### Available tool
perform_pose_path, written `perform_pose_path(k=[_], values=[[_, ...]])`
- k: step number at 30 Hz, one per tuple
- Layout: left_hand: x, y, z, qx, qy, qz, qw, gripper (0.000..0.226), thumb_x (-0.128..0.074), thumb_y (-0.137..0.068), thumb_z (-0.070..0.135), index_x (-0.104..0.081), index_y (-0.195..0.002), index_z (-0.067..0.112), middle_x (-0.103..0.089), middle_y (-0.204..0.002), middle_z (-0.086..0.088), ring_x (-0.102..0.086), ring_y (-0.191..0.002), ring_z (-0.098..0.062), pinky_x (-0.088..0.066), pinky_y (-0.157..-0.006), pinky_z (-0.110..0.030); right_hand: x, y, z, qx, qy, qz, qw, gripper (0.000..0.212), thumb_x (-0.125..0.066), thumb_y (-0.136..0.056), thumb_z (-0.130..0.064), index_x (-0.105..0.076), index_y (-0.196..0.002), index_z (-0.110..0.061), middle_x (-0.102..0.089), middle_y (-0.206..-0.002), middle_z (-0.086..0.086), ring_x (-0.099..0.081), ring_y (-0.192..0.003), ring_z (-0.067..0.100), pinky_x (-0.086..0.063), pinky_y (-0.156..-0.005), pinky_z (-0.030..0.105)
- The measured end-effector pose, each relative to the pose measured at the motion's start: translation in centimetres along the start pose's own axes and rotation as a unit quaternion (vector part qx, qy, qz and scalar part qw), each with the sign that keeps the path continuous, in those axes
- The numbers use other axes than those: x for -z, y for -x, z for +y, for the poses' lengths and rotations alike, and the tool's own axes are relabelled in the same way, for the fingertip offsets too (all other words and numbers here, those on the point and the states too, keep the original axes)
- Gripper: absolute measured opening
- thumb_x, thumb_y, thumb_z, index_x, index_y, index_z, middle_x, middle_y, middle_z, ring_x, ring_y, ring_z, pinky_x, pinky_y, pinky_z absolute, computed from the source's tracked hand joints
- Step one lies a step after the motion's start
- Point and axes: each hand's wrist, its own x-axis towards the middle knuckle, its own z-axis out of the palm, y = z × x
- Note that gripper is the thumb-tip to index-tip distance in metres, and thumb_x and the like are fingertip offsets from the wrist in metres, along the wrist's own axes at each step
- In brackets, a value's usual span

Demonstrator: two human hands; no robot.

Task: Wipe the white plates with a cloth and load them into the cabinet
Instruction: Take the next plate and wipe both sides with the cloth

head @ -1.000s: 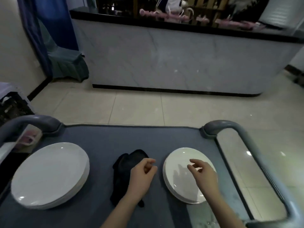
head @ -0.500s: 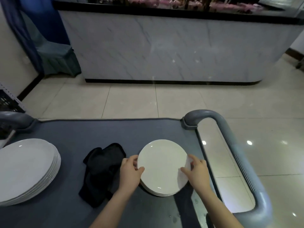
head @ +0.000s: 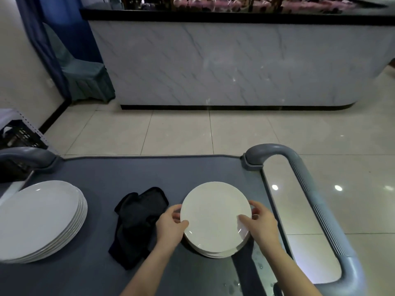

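White plate point(head: 214, 212), round and glossy, held by both hands point(head: 171, 228) point(head: 261, 226).

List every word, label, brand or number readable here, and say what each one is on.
No text can be read anywhere.
The top plate, held by the left hand and right hand, and the larger plate stack are plain white.
The black cloth, grey cart and marble counter bear no print.
The pink items on the countertop are too blurred to show any label.
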Motion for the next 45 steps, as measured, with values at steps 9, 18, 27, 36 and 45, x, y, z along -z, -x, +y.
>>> perform_pose_path(k=[9,18,27,36,45], values=[[4.4,-0.8,1.6,-0.026,0.102,-0.004,0.994,0.043,-0.075,-0.073,-0.001,-0.068,-0.107,0.026,-0.070,-0.089,-0.002,-0.068,-0.082,-0.016,-0.053,-0.071,-0.021,-3.9,0.8,-2.3,-0.032,-0.236,-0.020,0.971,0.028,-0.047,-0.101,-0.022,-0.058,-0.121,-0.039,-0.065,-0.117,-0.010,-0.062,-0.104,0.018,-0.057,-0.085,0.046],[11.7,-5.4,0.3,-0.133,-0.060,0.008,0.989,0.040,-0.078,-0.080,0.015,-0.067,-0.117,0.023,-0.070,-0.099,0.006,-0.065,-0.095,-0.005,-0.052,-0.092,-0.028,-7.1,-0.2,-4.5,-0.028,-0.247,0.030,0.968,0.031,-0.046,-0.099,-0.025,-0.067,-0.109,-0.045,-0.073,-0.106,-0.011,-0.069,-0.097,0.016,-0.055,-0.075,0.034],[15.3,-9.4,-4.2,-0.068,-0.191,-0.061,0.977,0.030,-0.078,-0.080,0.031,-0.066,-0.106,0.025,-0.059,-0.110,0.004,-0.057,-0.106,-0.013,-0.038,-0.085,-0.019,-10.3,0.2,-6.0,-0.024,-0.235,-0.006,0.972,0.030,-0.046,-0.101,-0.025,-0.067,-0.111,-0.044,-0.066,-0.119,-0.011,-0.059,-0.113,0.022,-0.049,-0.099,0.050],[15.9,-9.3,-3.3,-0.192,-0.127,-0.022,0.973,0.024,-0.064,-0.093,0.017,-0.046,-0.083,0.030,-0.060,-0.077,0.013,-0.055,-0.074,0.000,-0.040,-0.066,-0.010,-11.9,1.4,-7.2,-0.017,-0.214,-0.026,0.976,0.029,-0.051,-0.100,-0.025,-0.068,-0.114,-0.044,-0.069,-0.113,-0.016,-0.063,-0.106,0.014,-0.054,-0.087,0.038],[18.2,-7.6,0.5,-0.257,-0.104,0.070,0.958,0.014,-0.056,-0.098,0.028,-0.043,-0.093,0.030,-0.062,-0.080,0.015,-0.060,-0.076,-0.006,-0.047,-0.071,-0.035,-11.6,2.8,-9.2,0.002,-0.206,-0.018,0.978,0.031,-0.050,-0.099,-0.029,-0.067,-0.106,-0.054,-0.069,-0.096,-0.027,-0.065,-0.093,0.007,-0.051,-0.070,0.025]])
